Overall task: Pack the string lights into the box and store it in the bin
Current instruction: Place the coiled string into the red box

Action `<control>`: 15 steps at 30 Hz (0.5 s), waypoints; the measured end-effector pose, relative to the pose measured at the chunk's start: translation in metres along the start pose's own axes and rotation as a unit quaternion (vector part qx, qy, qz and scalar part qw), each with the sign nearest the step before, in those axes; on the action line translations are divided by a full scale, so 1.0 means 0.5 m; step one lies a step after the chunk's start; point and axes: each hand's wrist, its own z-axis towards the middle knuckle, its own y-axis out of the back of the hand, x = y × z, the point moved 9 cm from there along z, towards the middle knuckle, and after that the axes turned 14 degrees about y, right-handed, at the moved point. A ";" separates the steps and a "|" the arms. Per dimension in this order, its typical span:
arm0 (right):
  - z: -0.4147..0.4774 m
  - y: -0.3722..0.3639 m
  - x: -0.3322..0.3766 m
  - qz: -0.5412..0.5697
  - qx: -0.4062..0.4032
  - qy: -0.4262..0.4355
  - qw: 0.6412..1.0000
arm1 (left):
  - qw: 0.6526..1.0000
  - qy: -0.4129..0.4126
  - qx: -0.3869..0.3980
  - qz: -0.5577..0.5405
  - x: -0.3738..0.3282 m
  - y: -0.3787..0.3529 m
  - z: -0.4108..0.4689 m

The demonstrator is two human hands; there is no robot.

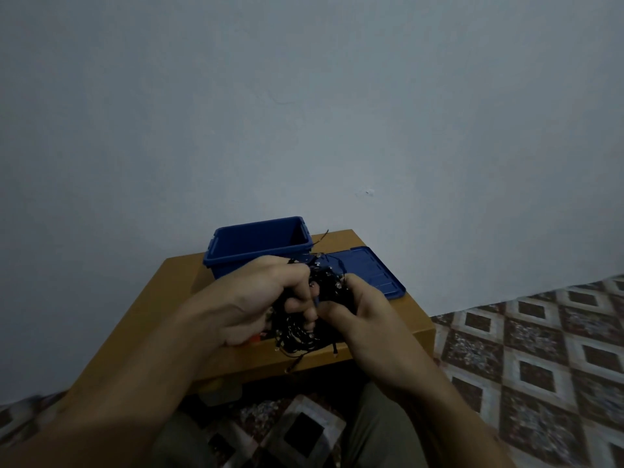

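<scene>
A tangled bundle of black string lights with small bulbs is held above a low brown table. My left hand is clenched around the bundle's left side. My right hand grips its right side, thumb on top. Loose strands hang over the table's front edge. Behind the hands an open blue plastic bin stands on the table, and its blue lid lies flat to the right. A small orange bit shows under my left hand; I cannot tell what it is. I see no separate box.
The table stands against a pale blue wall. Patterned floor tiles spread to the right and below. My legs in grey trousers are at the bottom, close to the table's front.
</scene>
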 end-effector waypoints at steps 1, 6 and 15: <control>0.000 -0.005 -0.005 -0.018 0.001 0.001 1.000 | 1.000 -0.006 -0.029 0.009 0.003 0.014 0.000; 0.004 -0.034 -0.042 -0.019 0.012 -0.048 0.999 | 0.990 -0.036 -0.094 0.097 0.009 0.057 -0.007; 0.060 -0.077 -0.064 -0.116 0.100 -0.082 0.985 | 0.899 -0.072 -0.250 0.352 0.025 0.133 -0.022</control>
